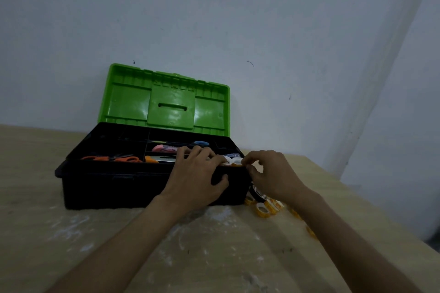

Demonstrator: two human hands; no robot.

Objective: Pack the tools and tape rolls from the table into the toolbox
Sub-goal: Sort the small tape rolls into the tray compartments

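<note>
Toolbox [114, 185] holds scissors [112, 158] and pink cutter [164, 148]. I see left hand [197, 178] gripping its rim, right hand [273, 176] pinching a tape roll [238, 162]; loose rolls [262, 208] remain on table [71, 245].

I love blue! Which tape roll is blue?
The blue roll in the back of the toolbox; the rolls on the table are yellow and white.

The table [71, 233] bears the open toolbox [114, 185] and what seem yellow tape rolls [264, 209].
</note>
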